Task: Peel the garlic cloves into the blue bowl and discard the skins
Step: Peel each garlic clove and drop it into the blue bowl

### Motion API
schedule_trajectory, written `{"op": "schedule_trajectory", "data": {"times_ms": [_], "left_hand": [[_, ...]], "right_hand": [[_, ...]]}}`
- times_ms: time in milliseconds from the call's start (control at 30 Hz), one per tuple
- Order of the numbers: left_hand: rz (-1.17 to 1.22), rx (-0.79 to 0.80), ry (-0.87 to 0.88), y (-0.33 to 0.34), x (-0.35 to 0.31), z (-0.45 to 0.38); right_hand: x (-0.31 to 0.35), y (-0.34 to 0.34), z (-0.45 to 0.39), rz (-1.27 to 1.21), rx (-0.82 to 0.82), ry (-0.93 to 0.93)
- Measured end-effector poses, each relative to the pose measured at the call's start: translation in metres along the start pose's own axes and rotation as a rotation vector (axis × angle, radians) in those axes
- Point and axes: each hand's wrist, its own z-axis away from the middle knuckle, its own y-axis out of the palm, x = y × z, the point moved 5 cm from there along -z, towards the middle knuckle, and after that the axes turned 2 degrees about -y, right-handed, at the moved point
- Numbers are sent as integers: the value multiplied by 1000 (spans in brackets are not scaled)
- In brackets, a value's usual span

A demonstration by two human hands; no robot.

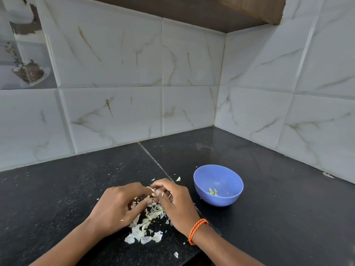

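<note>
The surface [269, 217] was a dark, speckled polished stone with a pale seam running diagonally across it, set into a corner of glossy white tiles [119, 104] veined in brown. A small round blue bowl [218, 185] of matte plastic stood on it, just to the right of the hands, with a few pale yellowish peeled cloves [213, 191] lying at its bottom. Thin, papery white skins [146, 227] — curled, flaky, half translucent — lay heaped on the stone beneath and in front of the hands, with smaller flecks scattered around.

Both hands were held low over the heap, knuckles up, fingertips meeting. The left hand [117, 204] had its fingers curled inward, and the right hand [172, 200] curled towards it, thumb and fingers pinching a small garlic clove [153, 194] between the two hands. A braided orange cord [196, 230] circled the right wrist.

The clove was almost wholly hidden by the fingers — only a pale sliver showed, and how much skin remained on it could not be told. Both forearms were cut off by the lower edge of the view.
</note>
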Motion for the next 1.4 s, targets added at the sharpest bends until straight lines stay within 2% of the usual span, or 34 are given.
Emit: {"op": "schedule_trajectory", "data": {"times_ms": [300,567,667,800,1133,1233,1400], "left_hand": [[146,-16,33,10,4,-14],[207,-33,27,15,-8,-50],[247,27,-62,21,-4,-60],[488,128,-213,21,1,-59],[732,182,-344,10,7,-39],[652,181,-327,6,7,-26],[366,102,-292,-3,-3,-8]], "right_hand": [[-2,-2,-2,-14,-30,9],[-6,-11,-3,-99,-192,47],[-10,-14,-5,-102,-230,77],[-16,-13,-5,-176,-222,124],[-5,-9,-1,-338,-128,44],[-1,-8,0,-308,-108,32],[-2,-5,-1,-249,-97,33]]}}
